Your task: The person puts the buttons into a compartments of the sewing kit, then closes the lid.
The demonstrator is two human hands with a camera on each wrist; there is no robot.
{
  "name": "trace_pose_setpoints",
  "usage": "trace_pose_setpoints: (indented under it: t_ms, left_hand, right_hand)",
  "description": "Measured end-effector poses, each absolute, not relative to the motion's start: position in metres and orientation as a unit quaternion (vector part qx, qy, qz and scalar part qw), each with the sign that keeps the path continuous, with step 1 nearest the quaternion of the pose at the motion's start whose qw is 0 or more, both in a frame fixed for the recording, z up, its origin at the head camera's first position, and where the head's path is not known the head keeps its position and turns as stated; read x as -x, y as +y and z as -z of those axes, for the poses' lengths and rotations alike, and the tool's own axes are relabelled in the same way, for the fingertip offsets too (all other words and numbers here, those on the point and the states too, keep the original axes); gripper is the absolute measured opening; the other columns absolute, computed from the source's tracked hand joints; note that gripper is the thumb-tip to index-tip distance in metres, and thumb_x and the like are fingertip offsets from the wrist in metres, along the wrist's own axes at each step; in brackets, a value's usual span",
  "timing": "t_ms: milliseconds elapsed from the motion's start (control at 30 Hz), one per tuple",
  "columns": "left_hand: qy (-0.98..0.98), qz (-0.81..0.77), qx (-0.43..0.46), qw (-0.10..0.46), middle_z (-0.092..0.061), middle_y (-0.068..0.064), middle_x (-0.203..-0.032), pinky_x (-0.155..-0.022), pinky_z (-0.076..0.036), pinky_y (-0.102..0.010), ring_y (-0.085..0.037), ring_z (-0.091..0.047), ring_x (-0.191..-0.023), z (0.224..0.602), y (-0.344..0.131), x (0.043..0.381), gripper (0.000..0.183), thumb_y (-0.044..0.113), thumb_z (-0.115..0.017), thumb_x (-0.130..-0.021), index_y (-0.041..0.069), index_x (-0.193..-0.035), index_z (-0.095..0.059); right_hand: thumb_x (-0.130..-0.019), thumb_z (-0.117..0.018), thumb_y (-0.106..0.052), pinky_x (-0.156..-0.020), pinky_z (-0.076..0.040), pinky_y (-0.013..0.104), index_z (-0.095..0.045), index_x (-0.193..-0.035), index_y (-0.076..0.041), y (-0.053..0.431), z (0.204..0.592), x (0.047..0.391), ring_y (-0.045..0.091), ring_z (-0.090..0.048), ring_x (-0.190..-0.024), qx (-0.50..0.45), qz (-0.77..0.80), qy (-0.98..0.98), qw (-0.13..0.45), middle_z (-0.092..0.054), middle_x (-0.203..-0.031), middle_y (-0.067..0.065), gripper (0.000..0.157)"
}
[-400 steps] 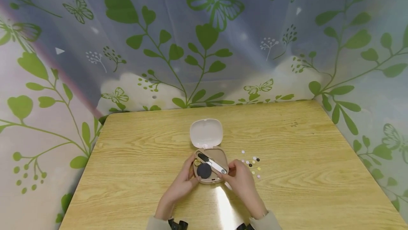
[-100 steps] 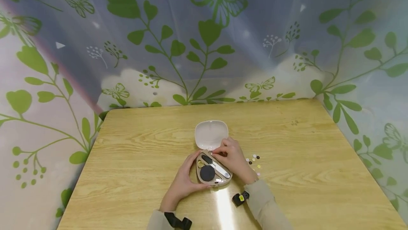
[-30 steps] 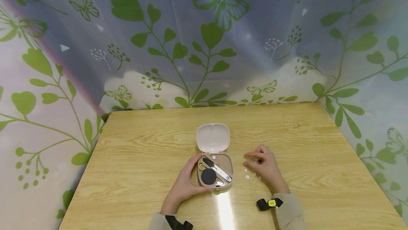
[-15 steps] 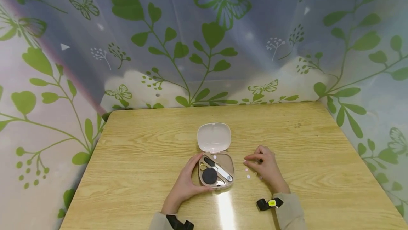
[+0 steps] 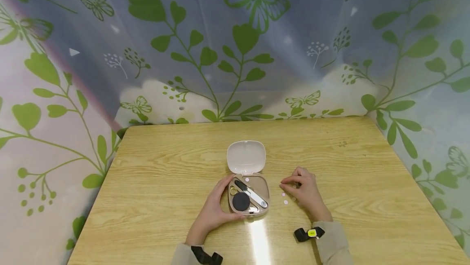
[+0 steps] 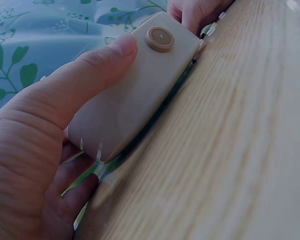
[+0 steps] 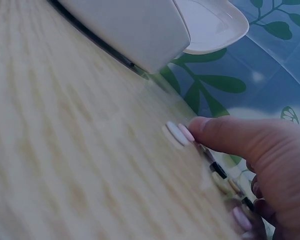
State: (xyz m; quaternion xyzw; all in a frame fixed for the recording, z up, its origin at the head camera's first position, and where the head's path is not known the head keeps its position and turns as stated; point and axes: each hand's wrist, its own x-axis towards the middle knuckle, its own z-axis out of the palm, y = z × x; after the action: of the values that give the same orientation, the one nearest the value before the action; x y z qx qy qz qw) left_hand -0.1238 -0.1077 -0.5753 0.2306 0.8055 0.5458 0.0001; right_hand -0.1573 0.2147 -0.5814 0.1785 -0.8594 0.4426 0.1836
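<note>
My left hand (image 5: 214, 212) grips the left side of a beige sewing box (image 5: 267, 189), its thumb along the front wall near the round button-shaped clasp (image 6: 161, 39). The box's lid (image 5: 246, 157) stands open at the back. Inside lie white thread snips (image 5: 257, 198) with a black end, a round black piece (image 5: 241, 202), a gold ring-like piece (image 5: 233, 191) and one white button (image 5: 247, 179). To the right of the box, my right hand (image 5: 306, 189) pinches a small button at its thumb and index tips, mostly hidden by them.
Small loose buttons (image 5: 285, 202) lie on the wooden table (image 5: 165, 167) under and beside the right hand; several black, yellow and pink ones show in the right wrist view. A patterned curtain (image 5: 198, 53) hangs behind the table.
The right hand went from the box's upper compartment back to the loose buttons, leaving a white button inside. Over the last second its thumb and index tips came together. The left hand kept its grip.
</note>
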Motion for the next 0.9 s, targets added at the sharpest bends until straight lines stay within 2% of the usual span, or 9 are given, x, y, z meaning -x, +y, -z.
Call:
trace_pose_setpoints:
  t_ms: [233,533,733,900]
  left_hand:
    - [0.807,-0.538,-0.242,-0.013,-0.04,0.002,-0.153,-0.116,-0.031,-0.051,-0.022,-0.037,-0.141,0.577,-0.108,0.125,0.115,0.037,-0.097,-0.059,0.019,-0.155,-0.034]
    - [0.803,-0.543,-0.245,-0.016,-0.041,0.0,-0.153,-0.116,-0.03,-0.05,-0.024,-0.037,-0.141,0.579,-0.107,0.125,0.114,0.038,-0.096,-0.06,0.018,-0.154,-0.035]
    - [0.803,-0.543,-0.244,-0.018,-0.042,0.001,-0.152,-0.116,-0.031,-0.049,-0.022,-0.038,-0.14,0.577,-0.107,0.126,0.114,0.037,-0.097,-0.06,0.018,-0.154,-0.035]
    - [0.803,-0.547,-0.237,-0.01,-0.041,0.004,-0.153,-0.117,-0.03,-0.049,-0.02,-0.037,-0.141,0.576,-0.108,0.125,0.115,0.037,-0.097,-0.059,0.02,-0.155,-0.035]
  right_hand:
    - [-0.068,-0.09,-0.005,-0.07,-0.023,0.033,-0.078,-0.075,-0.014,0.213,0.58,0.157,0.008,-0.039,-0.068,-0.169,-0.439,-0.863,0.183,-0.047,-0.07,-0.006,0.016]
    - [-0.071,-0.089,-0.009,-0.068,-0.026,0.027,-0.078,-0.076,-0.018,0.214,0.578,0.157,0.009,-0.04,-0.067,-0.158,-0.441,-0.869,0.159,-0.047,-0.069,-0.006,0.015]
    - [-0.075,-0.087,-0.009,-0.061,-0.035,0.023,-0.078,-0.079,-0.016,0.213,0.574,0.159,0.014,-0.043,-0.068,-0.148,-0.474,-0.857,0.138,-0.05,-0.071,-0.001,0.012]
    - [-0.077,-0.086,-0.009,-0.059,-0.036,0.023,-0.078,-0.081,-0.016,0.209,0.567,0.158,0.018,-0.044,-0.068,-0.133,-0.491,-0.852,0.124,-0.051,-0.072,0.004,0.011]
